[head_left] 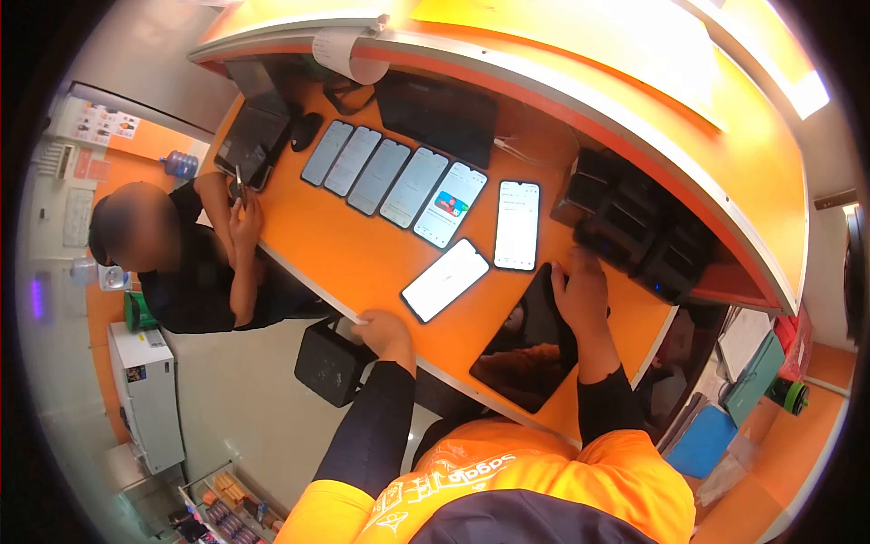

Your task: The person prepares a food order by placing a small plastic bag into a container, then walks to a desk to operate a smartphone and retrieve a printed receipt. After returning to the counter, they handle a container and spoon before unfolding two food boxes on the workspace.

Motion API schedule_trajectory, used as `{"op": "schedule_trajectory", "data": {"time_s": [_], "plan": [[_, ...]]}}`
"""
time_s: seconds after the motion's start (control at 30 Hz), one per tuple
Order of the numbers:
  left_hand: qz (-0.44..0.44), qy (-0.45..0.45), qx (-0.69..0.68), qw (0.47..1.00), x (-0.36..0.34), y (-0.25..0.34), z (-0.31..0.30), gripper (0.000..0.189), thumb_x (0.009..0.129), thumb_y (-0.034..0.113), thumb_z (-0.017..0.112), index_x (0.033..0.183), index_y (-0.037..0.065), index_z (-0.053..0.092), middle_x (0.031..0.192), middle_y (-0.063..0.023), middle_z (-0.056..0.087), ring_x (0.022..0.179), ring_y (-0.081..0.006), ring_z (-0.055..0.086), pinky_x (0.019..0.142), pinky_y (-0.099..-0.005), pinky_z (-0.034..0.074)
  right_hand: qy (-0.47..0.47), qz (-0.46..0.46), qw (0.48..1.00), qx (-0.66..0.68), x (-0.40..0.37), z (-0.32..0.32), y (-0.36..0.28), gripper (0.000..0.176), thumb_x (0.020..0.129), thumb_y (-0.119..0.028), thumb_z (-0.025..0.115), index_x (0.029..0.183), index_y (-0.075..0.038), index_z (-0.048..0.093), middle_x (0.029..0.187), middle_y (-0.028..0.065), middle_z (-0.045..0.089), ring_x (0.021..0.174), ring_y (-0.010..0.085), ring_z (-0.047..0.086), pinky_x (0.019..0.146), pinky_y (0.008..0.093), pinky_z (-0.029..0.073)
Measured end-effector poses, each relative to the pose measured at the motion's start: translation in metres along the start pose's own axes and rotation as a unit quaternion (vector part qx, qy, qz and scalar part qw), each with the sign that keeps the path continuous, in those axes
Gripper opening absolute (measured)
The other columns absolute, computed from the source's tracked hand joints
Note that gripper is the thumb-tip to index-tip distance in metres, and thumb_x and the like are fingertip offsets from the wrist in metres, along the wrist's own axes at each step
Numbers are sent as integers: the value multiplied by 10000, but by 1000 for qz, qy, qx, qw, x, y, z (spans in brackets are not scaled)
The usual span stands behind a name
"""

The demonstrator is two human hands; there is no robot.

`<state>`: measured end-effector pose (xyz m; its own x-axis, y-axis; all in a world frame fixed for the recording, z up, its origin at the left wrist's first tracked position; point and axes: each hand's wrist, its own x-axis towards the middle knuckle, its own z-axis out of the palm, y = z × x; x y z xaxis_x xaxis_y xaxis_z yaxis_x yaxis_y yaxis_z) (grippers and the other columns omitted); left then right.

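At the near edge of the orange desk (pixel 317 263), my left hand (pixel 385 335) is closed, with its fingers curled over the edge. My right hand (pixel 583 295) rests open beside a dark tablet (pixel 526 354), its thumb close to the tablet's upper corner. A lit phone (pixel 445 280) lies tilted between my hands. Another lit phone (pixel 517 227) with a white screen is upright just beyond my right hand. Further left, a phone with a colourful picture (pixel 450 205) ends a slanted row of several phones (pixel 379 177) with dimmer screens.
A co-worker (pixel 195 254) sits at the left end, hands together around a small object. Near them are a black device (pixel 254 136) and a mouse (pixel 306 131). Black boxy devices (pixel 634 222) stand at the right under the orange shelf. A black stool (pixel 333 363) is below the desk edge.
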<state>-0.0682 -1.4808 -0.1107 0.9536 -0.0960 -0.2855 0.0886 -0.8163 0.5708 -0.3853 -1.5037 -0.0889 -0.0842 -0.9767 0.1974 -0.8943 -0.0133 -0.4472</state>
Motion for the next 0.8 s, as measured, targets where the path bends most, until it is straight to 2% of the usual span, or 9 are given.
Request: {"op": "schedule_trajectory", "data": {"time_s": [0.07, 0.17, 0.27, 0.37, 0.4, 0.5, 0.6, 0.73, 0.8], "plan": [[4, 0, -14, 1000, 0, -1, 1, 416, 1064, 330, 322, 1192, -47, 445, 1098, -336, 638, 1007, -459, 660, 816, -479, 551, -5, 6, 1000, -25, 1, 2, -3, 385, 908, -272, 664, 1138, 24, 579, 1069, 217, 644, 939, 375, 661, 816, 453, 543], [18, -8, -20, 1000, -1, -2, -1, 416, 1064, 324, 325, 1198, -54, 434, 1096, -350, 629, 1005, -467, 657, 818, -481, 551, -76, 55, 994, -64, 7, -7, -23, 425, 917, -311, 651, 1163, 23, 558, 1054, 205, 633, 960, 365, 651, 809, 461, 536], [21, -16, -24, 999, -2, -3, -2, 413, 1062, 314, 328, 1208, -61, 424, 1088, -361, 625, 1006, -477, 652, 825, -488, 549, -88, 74, 991, -68, 15, -2, -39, 471, 930, -289, 645, 1290, -14, 516, 1065, 212, 626, 978, 396, 631, 802, 486, 524], [32, -11, -27, 999, 0, -4, -1, 414, 1059, 305, 330, 1216, -67, 419, 1086, -365, 624, 1006, -483, 649, 828, -496, 546, -29, -61, 996, -58, 38, 13, -67, 660, 940, -385, 629, 1467, -54, 409, 1096, 186, 608, 1013, 365, 618, 774, 467, 523], [38, -8, -26, 999, 1, -6, -1, 415, 1058, 303, 330, 1217, -70, 418, 1086, -365, 624, 1006, -485, 649, 828, -499, 545, -94, -72, 991, -57, 49, 17, -79, 760, 955, -436, 601, 1564, -106, 286, 1047, 170, 622, 946, 334, 642, 747, 450, 528], [32, 16, -3, 999, 16, -18, 12, 413, 1053, 297, 336, 1222, -72, 416, 1074, -365, 628, 979, -489, 654, 801, -508, 549, -140, -72, 984, -87, 89, 39, -106, 842, 948, -478, 599, 1591, -102, 207, 977, 149, 639, 782, 279, 663, 634, 433, 528], [44, 27, -2, 999, 4, -8, 5, 412, 1049, 289, 337, 1220, -78, 413, 1030, -372, 633, 939, -498, 659, 769, -519, 553, -92, -101, 984, -113, 131, 71, -115, 921, 929, -504, 621, 1608, -105, 144, 837, 108, 656, 610, 225, 638, 516, 407, 496], [63, 35, -17, 997, 16, -21, 14, 410, 1046, 287, 336, 1213, -80, 412, 978, -377, 638, 904, -502, 665, 740, -531, 555, -108, -122, 972, -169, 169, 82, -124, 1000, 911, -548, 628, 1610, -74, 92, 680, 53, 648, 550, 192, 625, 477, 343, 457], [59, 34, -1, 998, 19, -23, 15, 409, 1046, 290, 336, 1209, -77, 412, 967, -376, 639, 897, -500, 667, 732, -534, 556, -105, -127, 969, -184, 172, 89, -121, 984, 916, -554, 616, 1604, -60, 115, 709, 51, 664, 581, 187, 638, 484, 342, 460]]}}
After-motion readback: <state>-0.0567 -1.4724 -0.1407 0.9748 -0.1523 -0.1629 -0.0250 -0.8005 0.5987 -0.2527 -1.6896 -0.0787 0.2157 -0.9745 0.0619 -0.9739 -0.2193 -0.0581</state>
